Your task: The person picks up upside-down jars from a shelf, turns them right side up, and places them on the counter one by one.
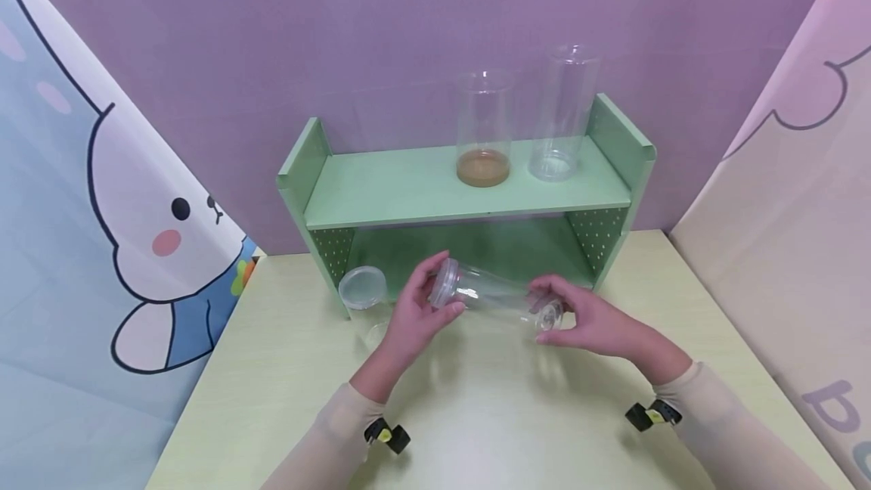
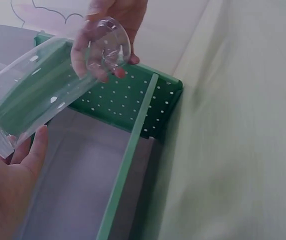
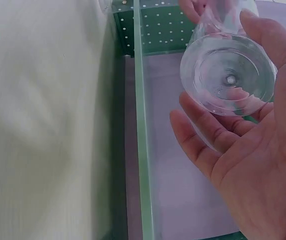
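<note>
A clear, empty-looking jar (image 1: pixel 495 295) lies nearly level in the air between my hands, just in front of the green shelf. My left hand (image 1: pixel 416 317) grips its capped end, thumb on the near side and fingers behind. At the other end, my right hand (image 1: pixel 595 322) holds the base between thumb and fingers. The right wrist view looks straight at the round jar base (image 3: pixel 228 75), with fingers curved beneath it. In the left wrist view the jar's see-through side (image 2: pixel 38 92) slants up toward the right hand's fingers.
A two-tier green shelf (image 1: pixel 381 191) stands at the table's back. On its top board are a clear cylinder with a brown bottom layer (image 1: pixel 483 169) and a taller clear cylinder (image 1: pixel 563 119). Another lidded clear jar (image 1: pixel 364 289) stands left on the pale table (image 1: pixel 272 369).
</note>
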Demonstrator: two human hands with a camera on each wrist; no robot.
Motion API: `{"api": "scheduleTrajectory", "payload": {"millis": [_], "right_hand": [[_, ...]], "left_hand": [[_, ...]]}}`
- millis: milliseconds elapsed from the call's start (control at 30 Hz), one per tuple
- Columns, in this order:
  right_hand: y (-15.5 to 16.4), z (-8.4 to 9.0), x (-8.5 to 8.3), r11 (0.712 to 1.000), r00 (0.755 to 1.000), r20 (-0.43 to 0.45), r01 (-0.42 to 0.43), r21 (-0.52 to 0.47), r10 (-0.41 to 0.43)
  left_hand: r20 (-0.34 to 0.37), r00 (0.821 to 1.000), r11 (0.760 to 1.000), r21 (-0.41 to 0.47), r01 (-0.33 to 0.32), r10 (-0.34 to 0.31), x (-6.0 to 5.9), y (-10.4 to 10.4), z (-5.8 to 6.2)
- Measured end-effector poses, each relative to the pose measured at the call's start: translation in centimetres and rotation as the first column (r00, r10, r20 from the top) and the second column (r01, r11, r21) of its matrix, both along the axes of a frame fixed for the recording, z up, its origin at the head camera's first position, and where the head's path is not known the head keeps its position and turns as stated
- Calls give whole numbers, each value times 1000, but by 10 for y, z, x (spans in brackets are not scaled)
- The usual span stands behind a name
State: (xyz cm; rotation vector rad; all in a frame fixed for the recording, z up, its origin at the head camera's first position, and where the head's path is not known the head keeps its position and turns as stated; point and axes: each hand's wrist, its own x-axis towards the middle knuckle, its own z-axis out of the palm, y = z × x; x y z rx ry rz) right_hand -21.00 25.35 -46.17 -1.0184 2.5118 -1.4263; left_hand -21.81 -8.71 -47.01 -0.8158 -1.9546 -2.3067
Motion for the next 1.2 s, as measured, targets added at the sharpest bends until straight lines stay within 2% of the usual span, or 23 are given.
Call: {"api": "scheduleTrajectory", "payload": {"millis": [267,600,767,933,1200], "right_hand": [[-7,-7,3,1000,999,32,-3,14,2],[-27,-21,8,998,997,66,-43,-37,46],[-35,-29,10,997,996,69,-49,-60,53],[-39,-32,12,997,996,68,-48,-61,52],[-47,-38,14,997,997,74,-31,-68,36]], "left_hand": [[-38,999,1000,16,1,0,-4,7,8],[-161,987,998,-54,-18,9,-10,16,23],[-169,986,997,-78,-18,4,-8,20,32],[-175,985,992,-124,-18,-4,-6,21,36],[-236,971,971,-237,-27,-31,-9,22,40]]}}
